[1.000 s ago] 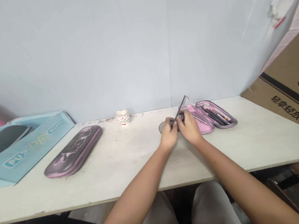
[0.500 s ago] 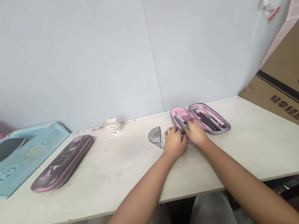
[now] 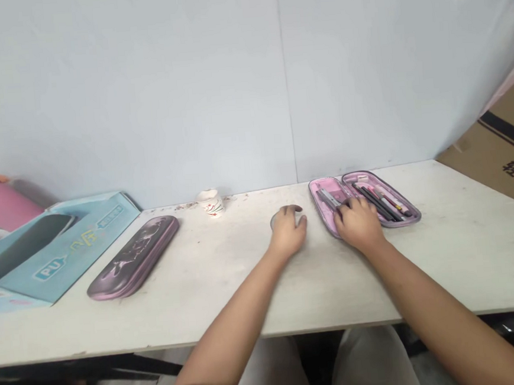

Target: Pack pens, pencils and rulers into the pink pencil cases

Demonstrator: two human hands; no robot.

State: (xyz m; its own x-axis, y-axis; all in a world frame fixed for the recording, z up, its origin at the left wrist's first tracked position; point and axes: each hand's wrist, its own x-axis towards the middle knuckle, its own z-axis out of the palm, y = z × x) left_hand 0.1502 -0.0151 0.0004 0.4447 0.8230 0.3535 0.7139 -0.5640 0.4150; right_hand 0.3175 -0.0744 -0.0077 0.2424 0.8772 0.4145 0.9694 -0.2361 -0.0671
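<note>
I'm cupping my left hand (image 3: 288, 231) over the protractor (image 3: 272, 222) at 12 o'clock | I'm resting my right hand (image 3: 358, 223) in the open pink pencil case (image 3: 362, 174) at 1 o'clock | hands apart, grip unclear

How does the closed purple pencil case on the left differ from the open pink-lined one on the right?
The closed mauve pencil case is shut, showing a dark patterned lid; the open pink-lined pencil case lies spread in two halves. The open one shows pens inside; the closed one hides its contents. The right hand touches only the open one. Both are long and round-ended.
</note>
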